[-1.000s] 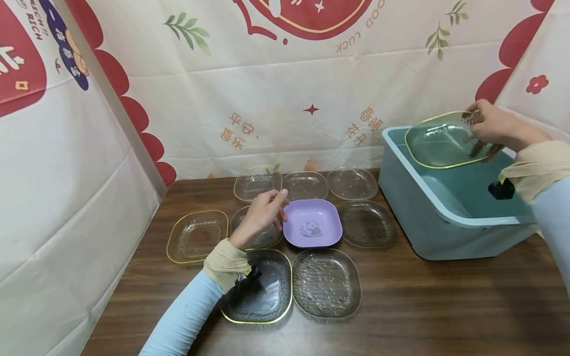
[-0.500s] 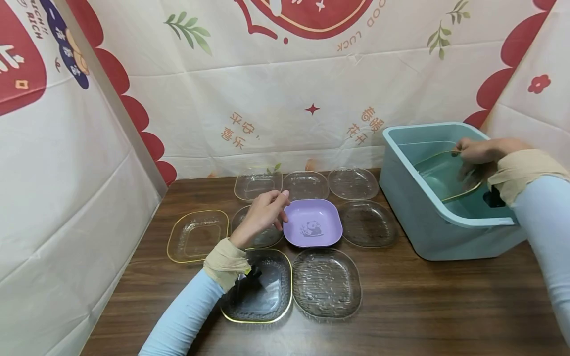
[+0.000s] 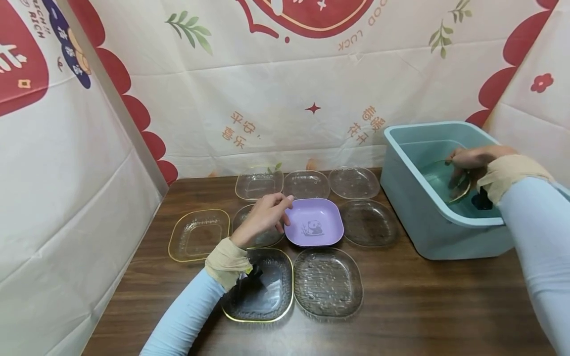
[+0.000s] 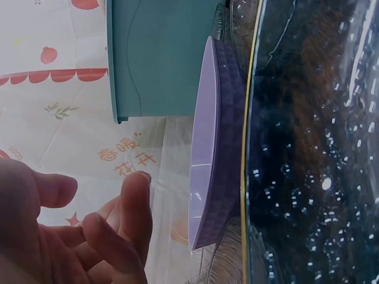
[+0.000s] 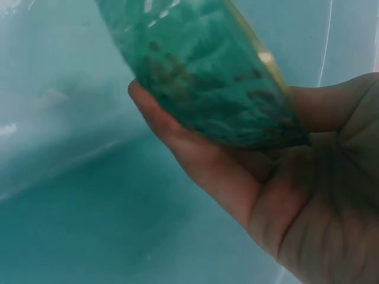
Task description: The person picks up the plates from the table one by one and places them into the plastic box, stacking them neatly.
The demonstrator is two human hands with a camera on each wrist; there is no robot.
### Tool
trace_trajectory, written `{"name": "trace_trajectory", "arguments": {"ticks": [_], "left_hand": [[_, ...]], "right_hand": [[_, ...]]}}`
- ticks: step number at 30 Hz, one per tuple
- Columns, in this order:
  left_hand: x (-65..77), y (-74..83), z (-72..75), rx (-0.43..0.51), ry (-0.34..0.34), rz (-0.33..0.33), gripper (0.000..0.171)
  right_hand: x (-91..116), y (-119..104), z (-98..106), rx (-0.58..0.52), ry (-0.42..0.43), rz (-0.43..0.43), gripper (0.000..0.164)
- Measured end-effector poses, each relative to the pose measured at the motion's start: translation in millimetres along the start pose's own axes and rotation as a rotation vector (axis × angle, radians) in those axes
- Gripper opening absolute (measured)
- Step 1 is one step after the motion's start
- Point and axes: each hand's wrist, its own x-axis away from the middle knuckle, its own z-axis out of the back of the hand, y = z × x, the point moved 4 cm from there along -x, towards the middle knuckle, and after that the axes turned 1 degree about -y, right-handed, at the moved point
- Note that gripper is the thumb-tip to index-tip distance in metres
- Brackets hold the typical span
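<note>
My right hand [image 3: 474, 158] is down inside the blue-green bin [image 3: 411, 217], gripping a clear plate with a gold rim [image 5: 201, 77]. The right wrist view has the thumb on one face of this plate and the fingers along the other; the plate tilts steeply. Over the table my left hand [image 3: 264, 217] hovers with loosely bent fingers and nothing in them. It is beside the purple plate [image 3: 313, 212] with a panda print and partly covers a clear plate [image 3: 267, 237]. Below the left wrist lies a dark gold-rimmed plate [image 3: 262, 291].
Several clear plates lie around the purple one: a gold-rimmed plate [image 3: 199, 235] at left, a ribbed plate [image 3: 328, 284] in front, a dark clear plate [image 3: 368, 222] at right, and a back row [image 3: 307, 184]. A printed cloth [image 3: 276, 94] hangs behind the wooden table [image 3: 423, 306].
My right hand has lowered the gold-rimmed clear plate from above the bin's rim down into the bin, tilting it. The left hand and the plates on the table have stayed in place.
</note>
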Motion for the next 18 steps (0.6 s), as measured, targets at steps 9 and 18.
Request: {"name": "trace_trajectory", "arguments": {"ticks": [9,18], "left_hand": [[1.8,-4.2,-6.4,-0.084,-0.055,0.01,0.042],[-0.2,-2.4,-1.5,-0.124,-0.037,-0.002,0.043]], "right_hand": [[-6,12,-7,-0.023,-0.071,-0.008,0.032],[-2,3,-9,-0.004,-0.145,-0.015,0.067]]}}
